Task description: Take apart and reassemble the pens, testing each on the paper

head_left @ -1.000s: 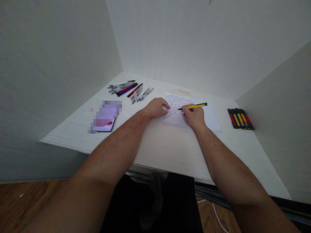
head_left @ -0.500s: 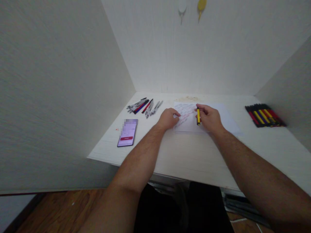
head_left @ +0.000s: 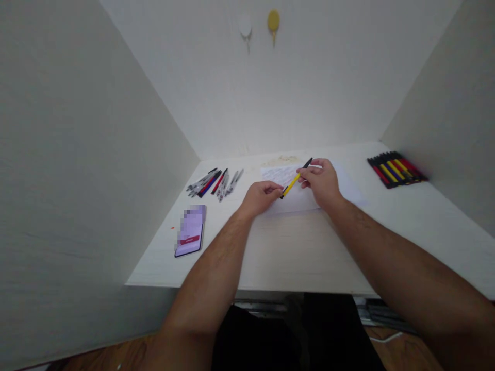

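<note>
A yellow pen (head_left: 292, 184) with a black tip and clip slants above the white paper (head_left: 299, 203). My right hand (head_left: 319, 180) pinches it near the black upper end. At the lower end, the thumb and finger of my left hand (head_left: 263, 197) are closed on the clip end of the same pen. Handwriting covers the upper left of the paper, partly hidden by my hands.
Clear, red and blue pens (head_left: 211, 183) lie at the left of the white table (head_left: 309, 252). A phone (head_left: 191, 230) is nearer the front edge. Red, yellow and blue pens (head_left: 396, 169) lie side by side at the right, near the wall.
The yellow pen has turned from nearly upright in view to a slant, and my left hand has taken hold of its lower end. The camera view has shifted.
</note>
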Motion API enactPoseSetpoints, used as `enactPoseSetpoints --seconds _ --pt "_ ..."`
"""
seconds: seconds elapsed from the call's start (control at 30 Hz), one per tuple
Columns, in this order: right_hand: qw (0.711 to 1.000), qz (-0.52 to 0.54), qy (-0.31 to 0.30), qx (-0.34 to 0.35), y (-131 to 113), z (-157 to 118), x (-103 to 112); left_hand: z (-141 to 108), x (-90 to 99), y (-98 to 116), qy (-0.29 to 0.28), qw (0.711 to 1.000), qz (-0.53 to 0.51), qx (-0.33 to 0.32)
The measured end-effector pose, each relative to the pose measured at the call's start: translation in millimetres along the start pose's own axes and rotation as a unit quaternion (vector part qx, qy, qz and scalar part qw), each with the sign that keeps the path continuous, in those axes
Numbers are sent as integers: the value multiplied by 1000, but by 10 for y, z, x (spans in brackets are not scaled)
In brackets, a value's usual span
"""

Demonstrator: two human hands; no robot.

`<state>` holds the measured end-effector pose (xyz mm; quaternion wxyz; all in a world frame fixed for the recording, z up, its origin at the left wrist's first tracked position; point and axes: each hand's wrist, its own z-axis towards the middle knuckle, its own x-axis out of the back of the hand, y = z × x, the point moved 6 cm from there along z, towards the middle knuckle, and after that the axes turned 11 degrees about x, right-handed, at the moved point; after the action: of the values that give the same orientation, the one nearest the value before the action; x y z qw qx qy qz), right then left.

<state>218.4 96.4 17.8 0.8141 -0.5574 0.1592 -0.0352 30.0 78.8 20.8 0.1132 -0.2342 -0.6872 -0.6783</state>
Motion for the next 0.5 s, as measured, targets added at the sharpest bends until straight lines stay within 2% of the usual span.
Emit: enactPoseSetpoints --seconds 0.2,0.5 --pt "996 75 4 -48 0 20 10 -2 -28 -5 -44 999 12 17" --pt "989 119 0 -88 11 10 -1 17 -22 -31 -23 999 24 18"
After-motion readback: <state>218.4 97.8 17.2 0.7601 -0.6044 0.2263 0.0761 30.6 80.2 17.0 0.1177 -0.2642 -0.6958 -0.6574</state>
